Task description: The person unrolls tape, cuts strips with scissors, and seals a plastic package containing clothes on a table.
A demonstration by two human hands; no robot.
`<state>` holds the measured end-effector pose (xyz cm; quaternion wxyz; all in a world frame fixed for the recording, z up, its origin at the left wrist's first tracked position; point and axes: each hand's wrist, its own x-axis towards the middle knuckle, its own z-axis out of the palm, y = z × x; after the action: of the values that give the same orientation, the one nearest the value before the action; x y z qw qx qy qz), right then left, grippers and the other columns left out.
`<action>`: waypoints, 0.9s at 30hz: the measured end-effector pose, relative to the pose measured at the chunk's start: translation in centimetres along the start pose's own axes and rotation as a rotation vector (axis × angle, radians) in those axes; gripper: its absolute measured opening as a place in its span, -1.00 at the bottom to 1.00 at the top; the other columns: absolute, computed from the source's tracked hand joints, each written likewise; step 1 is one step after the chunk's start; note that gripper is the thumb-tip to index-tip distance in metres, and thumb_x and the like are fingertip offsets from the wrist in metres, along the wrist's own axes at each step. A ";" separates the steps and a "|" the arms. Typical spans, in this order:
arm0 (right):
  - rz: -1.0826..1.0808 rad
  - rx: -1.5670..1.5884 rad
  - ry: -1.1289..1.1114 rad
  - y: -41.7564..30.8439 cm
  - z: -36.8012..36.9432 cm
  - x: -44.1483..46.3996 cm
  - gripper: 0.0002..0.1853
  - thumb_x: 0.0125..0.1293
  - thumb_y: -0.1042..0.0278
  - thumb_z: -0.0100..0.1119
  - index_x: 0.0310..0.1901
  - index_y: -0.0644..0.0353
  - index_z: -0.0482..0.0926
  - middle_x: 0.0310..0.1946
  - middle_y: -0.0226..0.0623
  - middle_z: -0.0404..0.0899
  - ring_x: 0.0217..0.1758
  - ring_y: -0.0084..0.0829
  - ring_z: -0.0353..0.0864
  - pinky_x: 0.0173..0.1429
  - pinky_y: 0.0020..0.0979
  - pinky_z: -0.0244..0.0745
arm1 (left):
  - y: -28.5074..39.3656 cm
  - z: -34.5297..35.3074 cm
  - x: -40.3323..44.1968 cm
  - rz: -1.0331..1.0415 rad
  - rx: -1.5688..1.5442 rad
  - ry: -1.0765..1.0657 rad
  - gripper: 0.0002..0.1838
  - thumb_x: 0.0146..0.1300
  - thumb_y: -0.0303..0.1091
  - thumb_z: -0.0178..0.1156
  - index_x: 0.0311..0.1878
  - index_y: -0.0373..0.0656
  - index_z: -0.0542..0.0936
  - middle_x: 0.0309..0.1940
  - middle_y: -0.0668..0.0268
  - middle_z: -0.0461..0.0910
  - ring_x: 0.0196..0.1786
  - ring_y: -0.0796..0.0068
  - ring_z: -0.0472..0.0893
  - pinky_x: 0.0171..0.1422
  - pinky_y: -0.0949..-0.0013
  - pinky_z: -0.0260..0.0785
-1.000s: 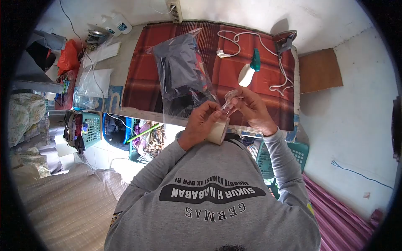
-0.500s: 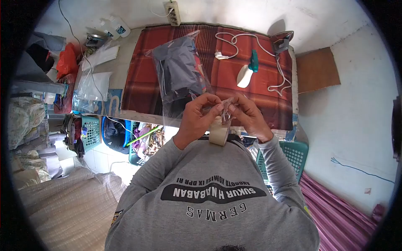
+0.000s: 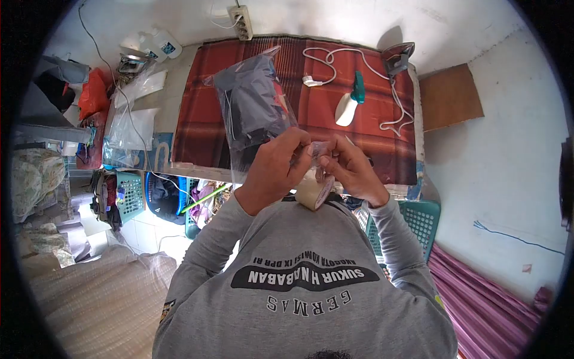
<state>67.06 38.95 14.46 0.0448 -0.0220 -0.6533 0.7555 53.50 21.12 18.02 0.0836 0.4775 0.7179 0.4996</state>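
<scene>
Left hand [image 3: 269,173]: thumb and fingertips nearly closed, pinching crumpled clear tape [image 3: 321,149]. Right hand [image 3: 357,175]: likewise, thumb and forefinger on the same tape, other fingers curled. Roll [image 3: 311,192] hangs below your fingers, by the table's [image 3: 200,96] near edge; which hand bears its weight, you can't tell. Bag of folded cloth [image 3: 248,107] lies left of centre, one end over that edge. Iron [image 3: 396,58] near far right corner, spray bottle [image 3: 345,109] nearer. Best to pull the folds apart slowly, fingertips at the tape's edges, roll steadied against swinging; haste could tear it or stick it to itself.
</scene>
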 end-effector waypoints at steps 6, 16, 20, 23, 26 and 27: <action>-0.039 -0.122 0.022 -0.5 0.0 0.3 -0.81 0.71 0.32 0.18 -0.05 0.25 0.47 -0.36 -0.42 0.61 -0.32 -0.66 0.67 -0.25 -0.52 0.57 | -3.8 1.3 0.5 -0.219 -0.608 0.071 -0.61 0.59 -0.33 0.27 0.36 -0.27 0.53 -0.06 0.21 0.77 0.08 0.35 0.79 0.18 0.28 0.62; -0.023 -0.295 0.093 -2.0 0.1 0.9 -0.83 0.67 0.39 0.22 -0.08 0.30 0.51 -0.37 -0.32 0.60 -0.33 -0.60 0.62 -0.27 -0.43 0.54 | -4.4 2.1 -1.3 -0.357 -0.791 -0.220 -0.63 0.70 -0.30 0.18 0.36 -0.34 0.68 0.19 0.26 0.77 0.23 0.55 0.69 0.36 0.39 0.59; -0.195 -0.501 0.173 -2.3 1.0 1.3 -0.87 0.61 0.46 0.24 -0.08 0.34 0.52 -0.36 -0.22 0.57 -0.33 -0.48 0.65 -0.29 -0.34 0.53 | -3.3 2.3 -0.5 -0.398 -0.848 -0.141 -0.65 0.69 -0.28 0.20 0.35 -0.25 0.71 0.12 0.25 0.81 0.14 0.55 0.74 0.19 0.35 0.70; -0.174 -0.428 0.198 -2.7 1.3 1.3 -0.87 0.60 0.44 0.26 -0.07 0.32 0.54 -0.36 -0.22 0.55 -0.33 -0.40 0.67 -0.28 -0.32 0.51 | -4.2 3.0 -0.5 -0.435 -0.881 -0.107 -0.69 0.69 -0.27 0.20 0.28 -0.22 0.75 0.12 0.28 0.81 0.09 0.60 0.75 0.08 0.37 0.76; -0.063 -0.407 0.204 -3.6 1.4 0.9 -0.86 0.56 0.44 0.30 -0.06 0.31 0.54 -0.34 -0.16 0.59 -0.35 -0.29 0.68 -0.25 -0.28 0.51 | -4.4 3.3 -0.4 -0.485 -0.952 -0.082 -0.72 0.70 -0.26 0.19 0.20 -0.20 0.75 0.07 0.34 0.81 0.03 0.61 0.77 0.07 0.39 0.77; -0.063 -0.407 0.205 -3.8 1.5 0.9 -0.86 0.56 0.44 0.30 -0.06 0.31 0.54 -0.34 -0.16 0.59 -0.35 -0.29 0.68 -0.25 -0.28 0.51 | -3.5 3.2 -0.2 -0.501 -0.916 -0.063 -0.74 0.70 -0.25 0.18 0.18 -0.20 0.71 0.03 0.34 0.81 0.00 0.64 0.76 0.03 0.40 0.76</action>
<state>66.21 38.09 18.46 0.1294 -0.0869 -0.7847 0.5999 53.38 22.88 13.60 0.4224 0.2202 0.5151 0.7126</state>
